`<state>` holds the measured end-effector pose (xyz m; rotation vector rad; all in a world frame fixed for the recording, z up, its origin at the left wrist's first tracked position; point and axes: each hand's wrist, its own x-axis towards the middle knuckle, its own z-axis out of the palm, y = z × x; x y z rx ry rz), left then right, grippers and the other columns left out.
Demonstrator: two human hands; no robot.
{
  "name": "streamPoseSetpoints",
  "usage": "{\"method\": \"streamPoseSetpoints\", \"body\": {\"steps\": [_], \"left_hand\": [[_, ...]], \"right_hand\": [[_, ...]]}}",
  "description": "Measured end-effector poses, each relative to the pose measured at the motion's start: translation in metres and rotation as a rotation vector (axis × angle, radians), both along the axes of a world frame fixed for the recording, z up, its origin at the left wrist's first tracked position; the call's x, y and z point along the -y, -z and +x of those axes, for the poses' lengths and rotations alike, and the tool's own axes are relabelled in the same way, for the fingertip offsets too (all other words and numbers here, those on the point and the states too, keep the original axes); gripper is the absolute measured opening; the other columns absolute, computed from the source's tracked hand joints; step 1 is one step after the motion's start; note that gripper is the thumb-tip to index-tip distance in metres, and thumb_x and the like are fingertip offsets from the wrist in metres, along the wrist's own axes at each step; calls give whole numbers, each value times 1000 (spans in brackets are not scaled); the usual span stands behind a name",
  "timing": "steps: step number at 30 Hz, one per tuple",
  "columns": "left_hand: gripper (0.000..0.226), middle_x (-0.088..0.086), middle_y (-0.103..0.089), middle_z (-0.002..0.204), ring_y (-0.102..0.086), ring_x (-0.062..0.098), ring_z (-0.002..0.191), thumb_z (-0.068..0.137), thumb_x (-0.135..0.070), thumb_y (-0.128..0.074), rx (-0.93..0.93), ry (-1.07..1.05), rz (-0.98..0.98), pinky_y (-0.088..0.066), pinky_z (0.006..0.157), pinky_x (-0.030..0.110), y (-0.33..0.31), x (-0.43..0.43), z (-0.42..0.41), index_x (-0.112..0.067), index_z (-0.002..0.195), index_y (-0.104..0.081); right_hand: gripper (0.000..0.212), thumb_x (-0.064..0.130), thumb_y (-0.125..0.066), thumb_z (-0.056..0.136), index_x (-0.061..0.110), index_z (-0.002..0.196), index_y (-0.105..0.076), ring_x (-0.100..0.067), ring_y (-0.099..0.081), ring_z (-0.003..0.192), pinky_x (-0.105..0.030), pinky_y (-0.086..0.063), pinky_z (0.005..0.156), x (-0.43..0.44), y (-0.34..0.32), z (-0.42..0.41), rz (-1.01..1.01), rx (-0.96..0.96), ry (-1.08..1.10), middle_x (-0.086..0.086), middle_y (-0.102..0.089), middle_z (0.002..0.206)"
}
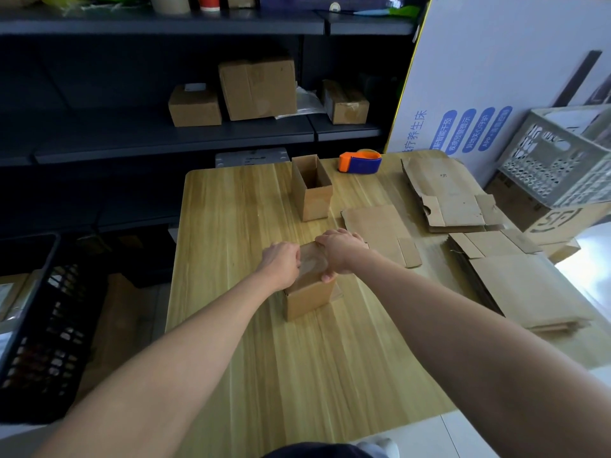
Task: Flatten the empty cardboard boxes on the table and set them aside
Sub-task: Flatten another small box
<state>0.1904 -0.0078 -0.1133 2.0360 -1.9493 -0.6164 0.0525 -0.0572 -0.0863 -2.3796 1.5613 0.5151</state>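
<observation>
Brown cardboard boxes (309, 292), streaky yellow wood-grain table (231, 226), orange-and-blue tape dispenser (360, 161)

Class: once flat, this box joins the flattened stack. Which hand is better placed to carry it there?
Probably the right hand: it grips the box on the side nearer the flattened stack; the left hand would cross over.

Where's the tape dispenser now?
In the head view, the tape dispenser sits right of centre at the table's far edge, between the open box and flattened cardboard.

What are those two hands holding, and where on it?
Both the left hand and right hand grip the small cardboard box at its top, one on each side.
</observation>
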Motion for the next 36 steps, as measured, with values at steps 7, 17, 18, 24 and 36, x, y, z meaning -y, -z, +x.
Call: {"method": "streamPoseSetpoints", "body": {"steps": [7, 17, 18, 24, 36], "left_hand": [[30, 13, -56, 97, -49, 20, 89, 94, -2, -48, -471, 52, 77, -40, 84, 34, 4, -11, 21, -19, 69, -42], [21, -5, -56, 61, -54, 9, 61, 80, -15, -74, -987, -206, 67, -44, 62, 21, 1, -16, 33, -14, 82, -53], [21, -8, -53, 55, -51, 7, 55, 79, -10, -73, -972, -241, 34, -43, 59, 19, 3, -18, 34, -15, 80, -53], [33, 0, -57, 94, -56, 17, 88, 77, -29, -75, -648, -464, -1, -44, 74, 28, 13, -22, 54, -16, 97, -51], [29, 4, -67, 69, -69, 11, 64, 81, -6, -72, -846, -449, 193, -48, 55, 22, 9, -27, 37, -14, 65, -49]], "right_hand": [[92, 38, -81, 68, 24, 144, -33, -30, -22, 139, -51, -20, 112, 1, 0, 1, 20, 23, 20, 1, -37, 146], [91, 38, -81, 68, 23, 144, -34, -30, -27, 136, -50, -25, 109, -1, 0, 6, 8, -24, 32, 0, -39, 144], [91, 39, -81, 68, 23, 144, -34, -30, -28, 135, -50, -25, 109, 0, 0, 6, 6, -25, 34, 0, -39, 144], [86, 40, -80, 69, 22, 142, -37, -29, -31, 132, -48, -27, 107, -1, 0, 7, -1, -23, 41, 0, -42, 140], [93, 30, -73, 79, 21, 151, -16, -31, 2, 145, -56, -8, 113, -12, -4, 2, 46, 30, 12, 0, -18, 157]]}}
